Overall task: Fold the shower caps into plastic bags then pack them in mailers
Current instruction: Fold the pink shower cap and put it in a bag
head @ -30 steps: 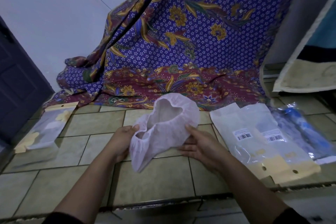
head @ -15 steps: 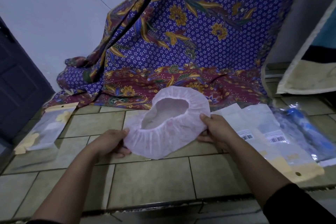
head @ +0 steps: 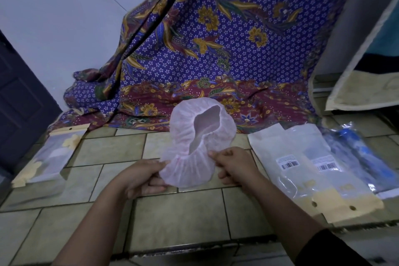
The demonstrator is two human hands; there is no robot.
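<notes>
One pale pink shower cap (head: pixel 194 140), gathered elastic rim facing the camera, opening gaping toward 12 o'clock. It is held up off the tiled floor (head: pixel 177 214), at frame centre, its top edge overlapping the batik cloth behind.

Left hand (head: pixel 142 176): grip closed on the cap's lower rim at its 8 o'clock edge, thumb on top, fingers curled beneath the fabric. Right hand (head: pixel 234 165): grip pinched shut on the rim at the cap's 4 o'clock edge, thumb and forefinger together on the gathers, remaining fingers folded under. Both hands sit close together, cap bunched between them. Dark sleeve (head: pixel 330 248) shows on the right forearm only, at 5 o'clock.

Outward from the cap:
- At 3 o'clock, on the floor: two flat plastic bags (head: pixel 287 157), overlapping, each with a barcode sticker and a tan header strip with a hang hole at the near end.
- Just beyond them at 3 o'clock: one crinkled clear package with blue contents (head: pixel 356 149), partly overlapped by the bags; contents not identifiable.
- At 9 o'clock, well apart from the hands: one more flat clear bag with a tan header (head: pixel 56 153), lying on the floor near a dark door (head: pixel 19 101).
- At 12 o'clock: one purple floral batik cloth (head: pixel 226 49) hanging down and pooling on the floor.
- At 2 o'clock: a cream-edged mat (head: pixel 367 84) leaning upright.
</notes>
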